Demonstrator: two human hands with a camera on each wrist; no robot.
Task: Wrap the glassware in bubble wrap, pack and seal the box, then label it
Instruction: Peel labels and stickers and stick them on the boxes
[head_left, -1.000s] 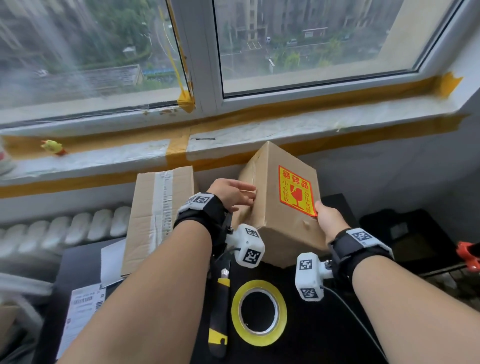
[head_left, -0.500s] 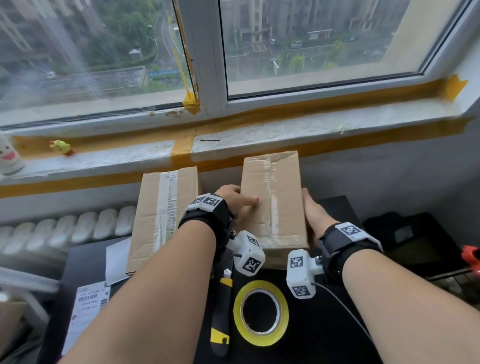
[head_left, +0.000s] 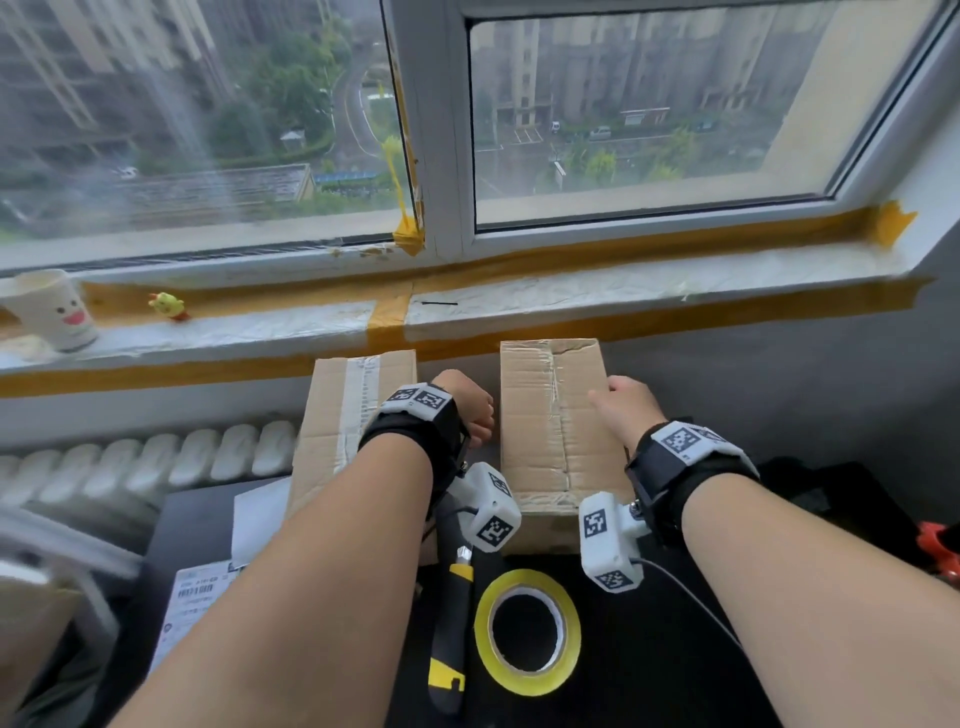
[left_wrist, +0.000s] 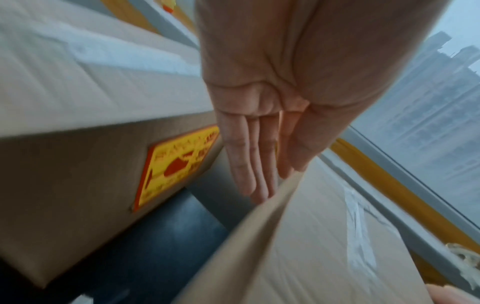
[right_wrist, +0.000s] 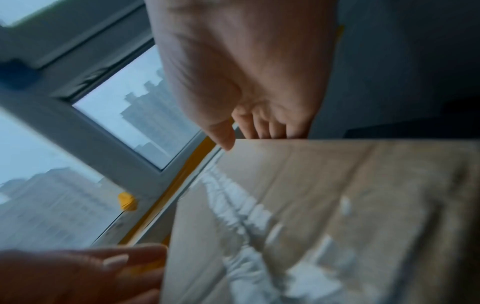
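A sealed cardboard box (head_left: 545, 431) stands on the black table (head_left: 649, 649), its clear-taped seam facing up. My left hand (head_left: 467, 405) is in the gap at the box's left side. In the left wrist view the left hand (left_wrist: 270, 164) has straight fingers whose tips touch the box (left_wrist: 324, 246) at its upper edge. My right hand (head_left: 621, 410) rests on the top right edge. In the right wrist view the right hand (right_wrist: 249, 133) has its thumb on the box (right_wrist: 324, 205) top, fingers down the far side.
A second taped box (head_left: 343, 415) stands just left; the second box (left_wrist: 64, 185) bears a yellow-and-red sticker (left_wrist: 176, 164) facing the gap. A yellow tape roll (head_left: 527, 631) and a utility knife (head_left: 449, 634) lie nearer me. Printed papers (head_left: 192, 608) lie front left. A paper cup (head_left: 52, 309) stands on the sill.
The box was tipped up with a fragile sticker facing me; it has been turned and set flat, seam up. My right hand rose from its right side to the top edge.
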